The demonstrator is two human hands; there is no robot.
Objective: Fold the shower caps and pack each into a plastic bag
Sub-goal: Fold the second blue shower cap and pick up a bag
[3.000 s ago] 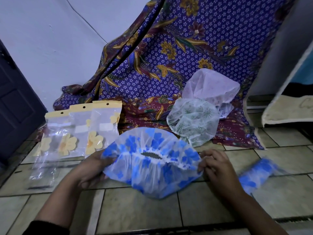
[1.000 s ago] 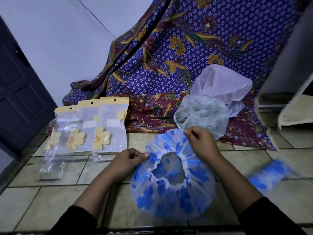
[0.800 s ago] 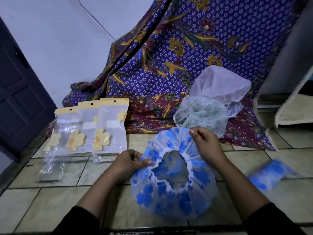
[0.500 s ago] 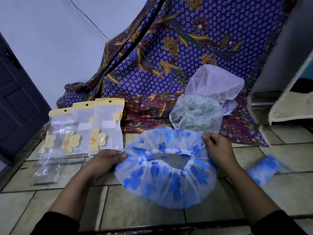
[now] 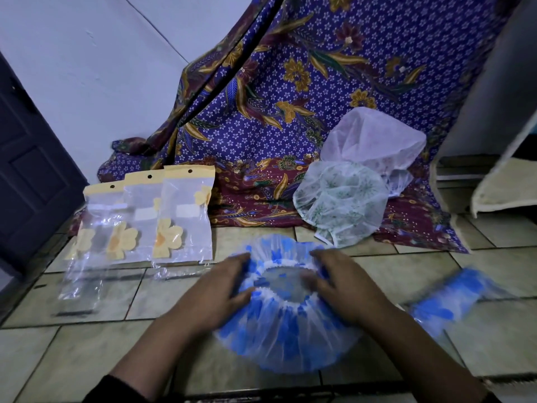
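Shower cap, blue-flowered [image 5: 286,330]: lies on the tiled floor [image 5: 81,362] directly in front of the person, elastic opening facing up. Left hand [image 5: 218,289] rests on the cap's left side, fingers extended and spread flat over the rim, gripping nothing. Right hand [image 5: 343,286] rests on the cap's right side; its fingers bend over the elastic rim, but blur prevents telling whether they pinch it. Both sleeves are dark.

To the right, apart from the hands, a second blue cap [image 5: 453,298] lies bunched on the floor, blurred. To the left, plastic bags [image 5: 186,219] with yellow headers and yellow flower prints lie overlapped in a row. Behind, a green-printed cap [image 5: 340,205] sits at the edge of a purple batik cloth [image 5: 290,97], touching a white cap [image 5: 374,144] behind it. A dark door [image 5: 29,170] stands far left.
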